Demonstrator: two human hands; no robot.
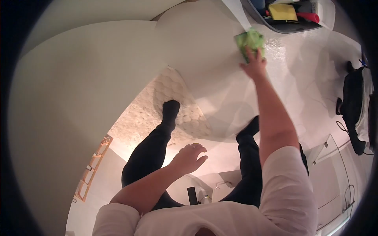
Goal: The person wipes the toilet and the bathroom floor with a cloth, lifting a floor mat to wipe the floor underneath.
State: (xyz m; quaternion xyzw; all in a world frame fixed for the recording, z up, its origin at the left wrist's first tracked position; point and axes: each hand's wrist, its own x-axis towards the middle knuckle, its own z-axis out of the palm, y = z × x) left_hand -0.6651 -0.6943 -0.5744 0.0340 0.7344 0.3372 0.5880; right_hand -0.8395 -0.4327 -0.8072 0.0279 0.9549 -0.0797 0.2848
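My right hand point(256, 67) reaches far forward, its fingers spread and pressing on a crumpled green cloth point(252, 40). The cloth lies against the smooth pale floor point(220, 74), just below a grey bin. Beside the cloth, the surface has a wet-looking shine. My left hand point(189, 158) hangs in front of my body, fingers loosely bent and thumb apart, with nothing visible in it.
The grey bin point(285, 30) at the top right holds a yellow sponge point(282, 12) and a red-handled tool point(309, 17). A textured beige mat point(157, 94) lies by my left foot. A black object point(352, 106) with a cable stands at right; a wooden rack point(93, 169) at lower left.
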